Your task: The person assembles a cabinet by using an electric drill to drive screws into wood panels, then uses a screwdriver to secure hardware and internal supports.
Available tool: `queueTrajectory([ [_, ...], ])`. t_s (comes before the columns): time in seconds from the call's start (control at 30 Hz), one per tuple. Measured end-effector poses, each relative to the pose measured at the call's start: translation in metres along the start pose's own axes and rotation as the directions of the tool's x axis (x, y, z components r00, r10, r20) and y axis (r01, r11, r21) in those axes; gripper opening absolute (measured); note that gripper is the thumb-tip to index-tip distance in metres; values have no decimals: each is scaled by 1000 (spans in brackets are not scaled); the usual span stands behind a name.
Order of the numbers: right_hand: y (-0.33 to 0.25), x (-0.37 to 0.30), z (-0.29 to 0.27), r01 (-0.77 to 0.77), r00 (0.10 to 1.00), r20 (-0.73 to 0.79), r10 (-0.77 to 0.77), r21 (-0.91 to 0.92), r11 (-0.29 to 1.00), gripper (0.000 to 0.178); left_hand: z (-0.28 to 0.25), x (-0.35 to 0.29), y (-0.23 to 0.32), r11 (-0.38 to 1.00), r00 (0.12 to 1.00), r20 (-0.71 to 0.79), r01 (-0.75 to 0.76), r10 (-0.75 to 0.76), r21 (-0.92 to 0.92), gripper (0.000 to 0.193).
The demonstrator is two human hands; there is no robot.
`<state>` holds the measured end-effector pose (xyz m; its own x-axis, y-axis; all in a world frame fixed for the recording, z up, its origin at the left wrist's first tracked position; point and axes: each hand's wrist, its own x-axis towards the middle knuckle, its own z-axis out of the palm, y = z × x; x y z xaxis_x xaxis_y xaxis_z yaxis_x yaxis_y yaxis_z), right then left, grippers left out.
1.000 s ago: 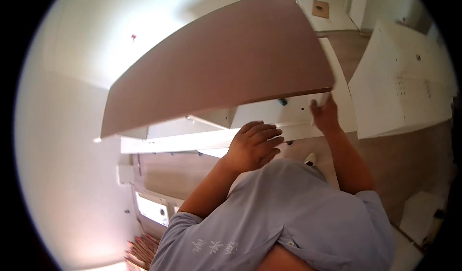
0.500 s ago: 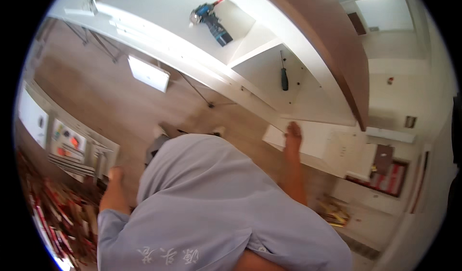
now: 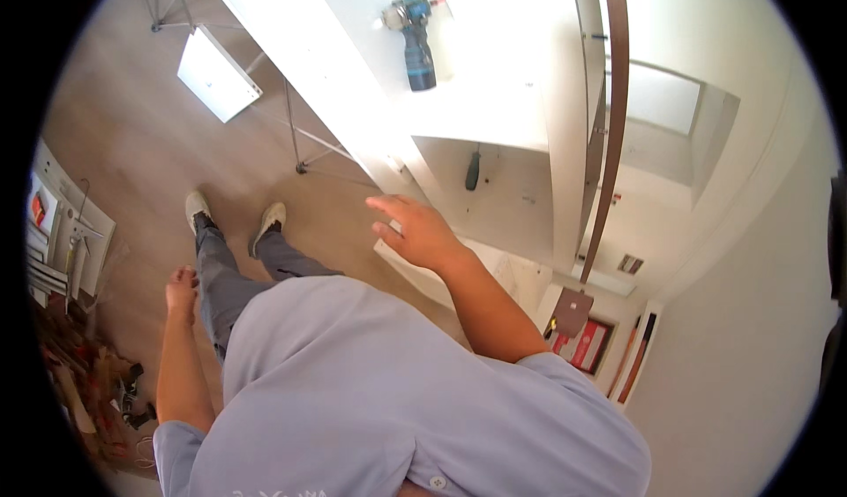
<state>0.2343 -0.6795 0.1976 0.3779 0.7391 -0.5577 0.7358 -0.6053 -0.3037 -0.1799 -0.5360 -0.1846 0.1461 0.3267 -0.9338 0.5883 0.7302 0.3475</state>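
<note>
My right hand [image 3: 416, 232] is held out in front of my body, fingers and thumb apart, with nothing in it. It is nearest the near edge of a white cabinet carcass [image 3: 348, 82]. At my left side hangs my left hand [image 3: 182, 292], its fingers loosely bent and no object visible in it. A blue and black cordless drill [image 3: 418, 45] lies on the white panel beyond my right hand. In the adjoining compartment there is a dark-handled screwdriver [image 3: 473, 170]. Neither hand touches these tools.
Thin metal stand legs [image 3: 295, 131] reach the wooden floor at the carcass's left, beside a white board [image 3: 217, 75]. White panels and tools [image 3: 75, 241] lie far left, above a pile of scraps [image 3: 84, 382]. A long brown-edged panel [image 3: 611, 117] rises on the right.
The view has turned and shifted, showing more floor and both my shoes. My right hand has come up and forward toward the carcass. My left arm still hangs at my side.
</note>
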Motion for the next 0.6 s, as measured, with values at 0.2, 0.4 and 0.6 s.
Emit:
queueTrajectory([
  [0.2,-26,28,-55,225,949,-192,-250,-145,964,24,13,1,-16,979,982,112,-166,153,122,39],
  [0.4,-49,21,-106,246,873,-416,-257,-80,966,14,-62,31,-81,998,992,-112,58,-62,-37,36],
  [0.6,-14,-35,-36,124,976,-166,-142,-112,986,17,-111,54,-112,975,969,-156,206,-191,88,34],
])
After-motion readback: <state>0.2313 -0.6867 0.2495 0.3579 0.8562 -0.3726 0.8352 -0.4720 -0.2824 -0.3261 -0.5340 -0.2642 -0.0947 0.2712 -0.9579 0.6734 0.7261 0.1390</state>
